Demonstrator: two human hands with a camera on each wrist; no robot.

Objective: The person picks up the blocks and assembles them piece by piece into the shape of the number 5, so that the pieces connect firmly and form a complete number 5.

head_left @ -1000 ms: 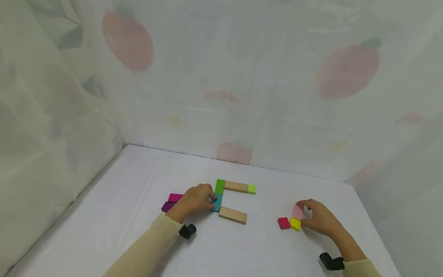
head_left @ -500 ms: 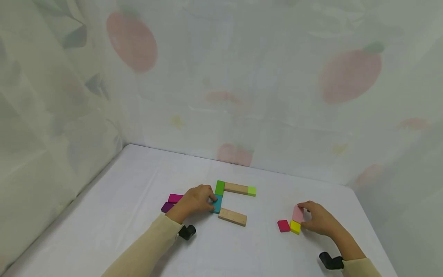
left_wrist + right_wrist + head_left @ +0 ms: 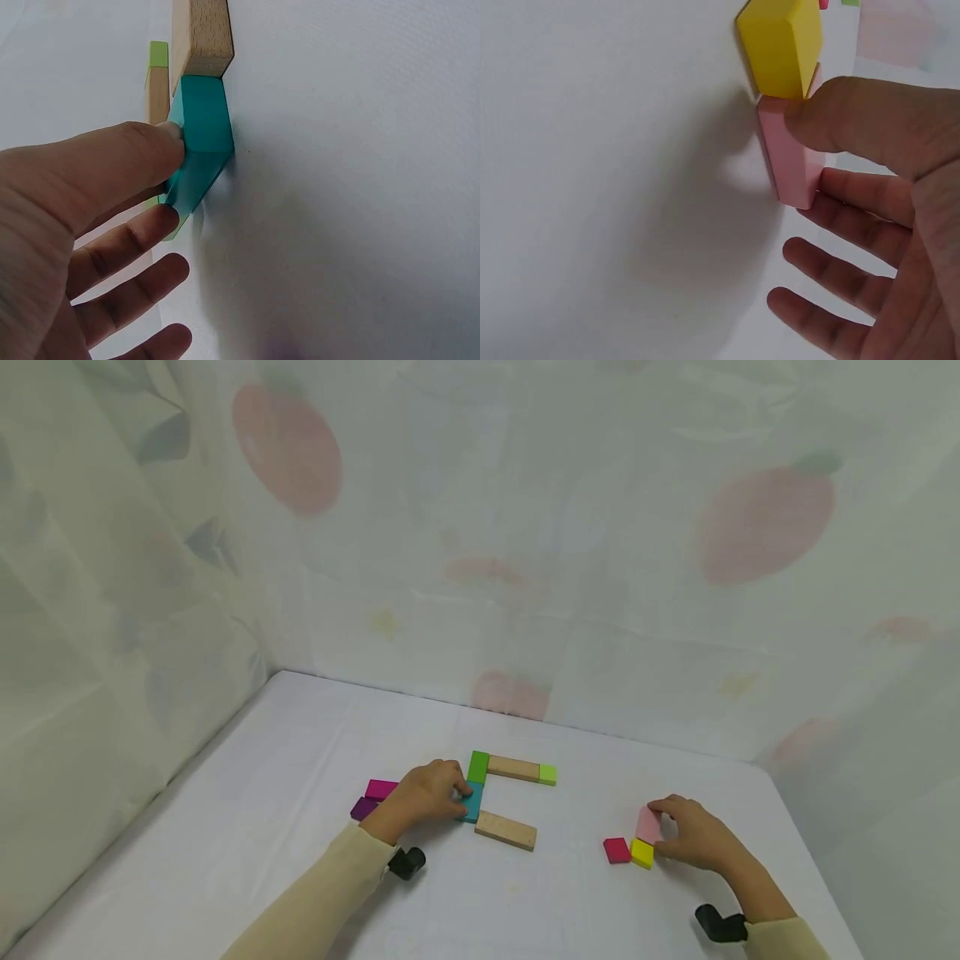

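Observation:
Thumb and index finger of my left hand (image 3: 427, 791) pinch a teal block (image 3: 472, 803) lying on the white table. In the left wrist view its other fingers are spread apart. The teal block sits between a green block (image 3: 477, 766) and the end of a plain wooden block (image 3: 506, 831). Over on the right, my right hand (image 3: 693, 835) pinches a pink block (image 3: 648, 824) between thumb and forefinger. A yellow block (image 3: 642, 853) touches the pink block's near end, and a crimson block (image 3: 617, 850) lies just left of the yellow one.
Another wooden block (image 3: 513, 767) runs from the green block to a small lime block (image 3: 547, 774). Left of the left hand lie a magenta block (image 3: 381, 789) and a purple block (image 3: 363, 808), partly hidden by it. Printed cloth walls rise behind and beside the table (image 3: 555, 910).

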